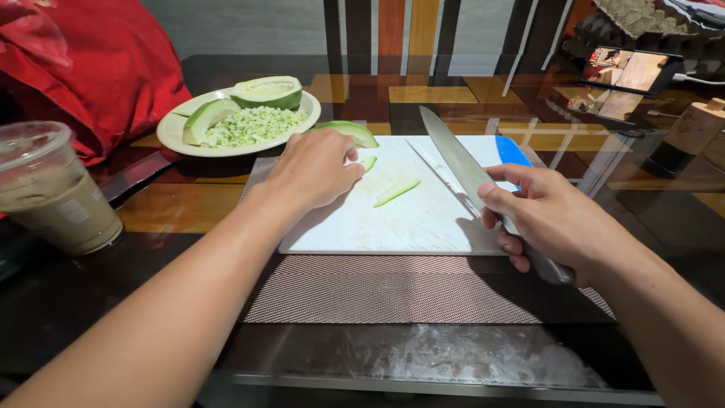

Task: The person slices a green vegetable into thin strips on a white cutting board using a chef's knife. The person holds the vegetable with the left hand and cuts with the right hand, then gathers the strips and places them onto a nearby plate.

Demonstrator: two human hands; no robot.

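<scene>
My right hand (547, 215) grips the handle of a large chef's knife (453, 155), its blade raised over the right part of a white cutting board (393, 219). My left hand (313, 170) rests on the board's upper left, fingers on a small green slice (368, 162). A wedge of green fruit (349, 132) lies just beyond that hand. One thin green strip (397, 192) lies loose in the middle of the board, between my two hands.
A cream plate (172, 134) at the back left holds fruit halves and chopped green bits. A plastic cup of milky brown drink (53, 193) stands at the far left. A red bag (98, 60), a phone (630, 69) and a woven placemat (408, 291) are around.
</scene>
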